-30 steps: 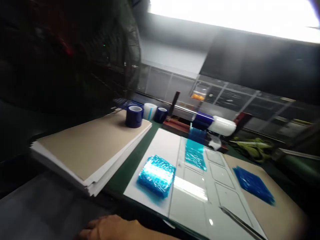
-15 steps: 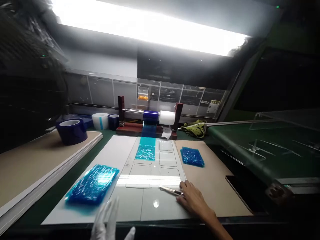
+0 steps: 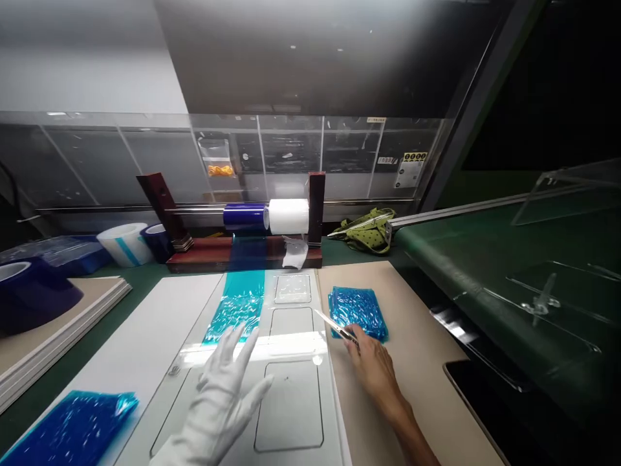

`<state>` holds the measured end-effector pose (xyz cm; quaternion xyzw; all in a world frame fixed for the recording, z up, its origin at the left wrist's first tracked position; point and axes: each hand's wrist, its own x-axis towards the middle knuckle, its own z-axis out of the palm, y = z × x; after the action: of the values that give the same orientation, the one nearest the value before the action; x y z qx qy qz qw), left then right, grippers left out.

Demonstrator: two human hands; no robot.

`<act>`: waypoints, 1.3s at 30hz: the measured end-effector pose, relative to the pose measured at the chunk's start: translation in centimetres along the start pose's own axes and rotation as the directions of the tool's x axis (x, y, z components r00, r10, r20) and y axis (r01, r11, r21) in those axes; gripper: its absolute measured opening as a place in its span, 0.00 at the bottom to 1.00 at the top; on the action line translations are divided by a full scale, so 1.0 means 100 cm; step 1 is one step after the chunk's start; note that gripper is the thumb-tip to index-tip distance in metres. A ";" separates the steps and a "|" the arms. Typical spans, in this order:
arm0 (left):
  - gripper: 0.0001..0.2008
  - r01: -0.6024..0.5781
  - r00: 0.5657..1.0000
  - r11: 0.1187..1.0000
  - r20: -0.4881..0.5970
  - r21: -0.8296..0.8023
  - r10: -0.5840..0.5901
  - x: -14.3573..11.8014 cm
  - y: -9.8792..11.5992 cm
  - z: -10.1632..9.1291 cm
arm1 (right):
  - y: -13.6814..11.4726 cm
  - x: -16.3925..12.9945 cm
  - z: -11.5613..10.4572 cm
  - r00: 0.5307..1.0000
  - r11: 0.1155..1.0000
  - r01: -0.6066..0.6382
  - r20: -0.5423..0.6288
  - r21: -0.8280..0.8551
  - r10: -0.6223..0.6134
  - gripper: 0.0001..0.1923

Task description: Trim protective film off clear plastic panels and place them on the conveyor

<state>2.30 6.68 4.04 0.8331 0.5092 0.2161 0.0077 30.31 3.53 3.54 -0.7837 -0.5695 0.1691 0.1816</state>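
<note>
One hand, the gloved left hand [image 3: 220, 391], spreads wide at the near end of the blue film [image 3: 239, 298] crossing the glossy panel's [image 3: 288, 404] far edge; the right hand [image 3: 374, 370] grips a slim pointed tool [image 3: 334, 325] beside the blue stack [image 3: 359, 309], near the brown board's [image 3: 405, 323] far edge.

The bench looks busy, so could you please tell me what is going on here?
A person's bare right hand holds a slim tool near the right stack of blue film. The gloved left hand is open over the panel, by the near end of the blue strip; contact is unclear. The strip runs from the blue roll onto the panel.
</note>
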 end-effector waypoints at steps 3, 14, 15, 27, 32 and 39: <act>0.36 0.002 0.985 1.000 0.174 -0.015 0.001 0.063 0.008 0.021 | -0.004 0.027 -0.008 0.997 0.995 -0.072 -0.024 -0.066 0.070 0.13; 0.45 -0.185 0.896 0.972 0.380 -0.147 0.228 0.185 -0.012 0.089 | -0.022 0.071 0.004 0.991 0.987 -0.104 0.076 -0.126 0.114 0.16; 0.44 -0.198 0.889 0.968 0.386 -0.157 0.244 0.185 -0.014 0.090 | -0.021 0.074 0.006 0.990 0.990 -0.100 0.090 -0.102 0.109 0.16; 0.40 -0.246 0.902 0.950 0.313 -0.191 0.297 0.183 -0.019 0.095 | -0.021 0.073 -0.010 0.985 0.977 -0.094 0.127 -0.194 0.119 0.17; 0.40 -0.254 0.904 0.945 0.296 -0.207 0.308 0.183 -0.018 0.097 | -0.017 0.080 0.001 0.989 0.998 -0.064 0.131 -0.011 0.065 0.15; 0.20 -0.255 0.911 0.941 0.269 -0.224 0.311 0.189 -0.023 0.102 | -0.001 0.071 0.005 0.995 0.966 -0.064 0.084 0.251 0.044 0.17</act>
<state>11.44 25.99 0.90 0.9170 0.3532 0.1316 0.1304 32.05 10.38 2.71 -0.7619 -0.5283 0.2760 0.2534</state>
